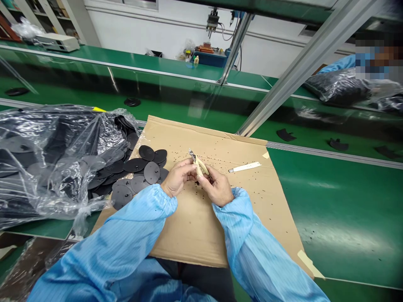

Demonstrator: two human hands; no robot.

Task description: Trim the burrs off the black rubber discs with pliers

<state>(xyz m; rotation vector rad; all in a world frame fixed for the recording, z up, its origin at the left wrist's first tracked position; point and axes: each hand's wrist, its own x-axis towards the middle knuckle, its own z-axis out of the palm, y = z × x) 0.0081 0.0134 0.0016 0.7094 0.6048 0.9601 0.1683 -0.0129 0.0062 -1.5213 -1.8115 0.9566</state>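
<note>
A pair of nippers (200, 165) with cream handles and a metal head is held above the cardboard, head pointing away from me. My right hand (218, 187) is wrapped round the handles from the right. My left hand (178, 178) is closed at the left handle, thumb and fingers pinching it; whether a small part is also between them is hidden. Beneath the hands, tiny black bits (197, 183) lie on the cardboard sheet (189, 235). Just left of my left hand lie loose black discs (152, 172), some with a small central knob. A white utility knife (247, 167) rests to the right.
A clear plastic bag (56, 167) full of black discs spreads over the left side. Behind the cardboard runs a green conveyor (189, 105) carrying several black parts. A slanted metal post (283, 75) rises at the back right, near another bag (340, 86) and a person's blue sleeve (338, 63).
</note>
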